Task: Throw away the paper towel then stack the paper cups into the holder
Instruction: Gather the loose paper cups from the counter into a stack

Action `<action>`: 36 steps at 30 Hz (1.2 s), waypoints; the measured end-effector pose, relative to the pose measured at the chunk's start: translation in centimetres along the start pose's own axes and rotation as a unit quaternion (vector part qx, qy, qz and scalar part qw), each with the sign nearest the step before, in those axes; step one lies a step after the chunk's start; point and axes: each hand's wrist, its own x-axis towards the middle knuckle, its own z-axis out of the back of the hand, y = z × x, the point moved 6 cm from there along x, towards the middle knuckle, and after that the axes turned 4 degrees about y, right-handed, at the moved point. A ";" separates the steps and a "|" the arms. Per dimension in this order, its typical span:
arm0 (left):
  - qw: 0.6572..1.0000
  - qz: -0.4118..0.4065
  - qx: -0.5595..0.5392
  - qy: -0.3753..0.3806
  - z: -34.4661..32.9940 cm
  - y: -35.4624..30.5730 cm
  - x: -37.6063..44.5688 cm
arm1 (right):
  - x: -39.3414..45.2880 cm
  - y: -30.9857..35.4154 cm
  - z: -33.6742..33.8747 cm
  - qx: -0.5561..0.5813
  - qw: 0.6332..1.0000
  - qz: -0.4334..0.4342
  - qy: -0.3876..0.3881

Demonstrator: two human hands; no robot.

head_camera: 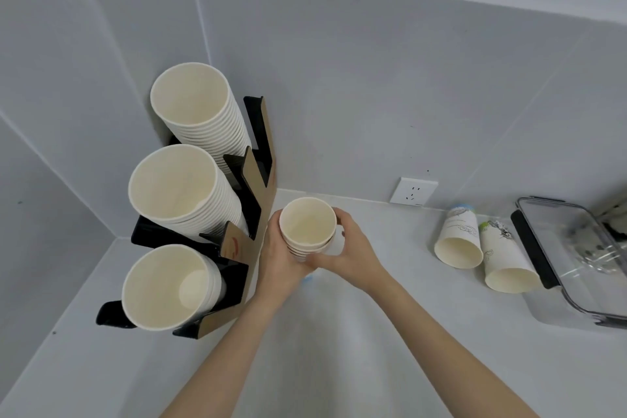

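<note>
A short stack of nested cream paper cups (307,231), mouths up, w/ printed outsides, is being held above the counter (373,332), just right of the holder (258,187). Left hand (280,258) & right hand (349,251) grips are being kept closed round it. Two more cups (488,248) are lying on their sides nr a clear container (576,248); the holder's three slots are carrying cup stacks.

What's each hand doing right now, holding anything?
Left hand: closed on the cup stack, gripping its left side.
Right hand: closed on the same cup stack, fingers wrapped around its right side.
</note>
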 end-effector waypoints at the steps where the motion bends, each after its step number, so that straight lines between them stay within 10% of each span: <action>1: 1.000 0.004 -0.004 0.000 0.0 0.1 0.0 | -0.2 -0.1 -0.2 -0.007 1.000 0.000 0.008; 11: 0.999 0.004 0.021 0.043 -2.5 -1.8 0.3 | -2.4 -1.5 3.2 -0.003 0.997 -0.079 0.027; 20: 0.991 -0.026 -0.010 0.132 -11.6 -6.1 -2.8 | -8.3 -7.1 16.3 -0.103 0.950 -0.151 -0.253; 25: 0.990 -0.009 -0.023 0.137 -16.1 -7.3 -2.6 | -7.3 -11.4 20.1 -0.373 0.893 -0.189 -0.166; 36: 0.992 0.011 -0.016 0.127 -19.9 -6.9 -2.0 | -3.9 -16.0 22.1 -0.475 0.860 -0.156 -0.107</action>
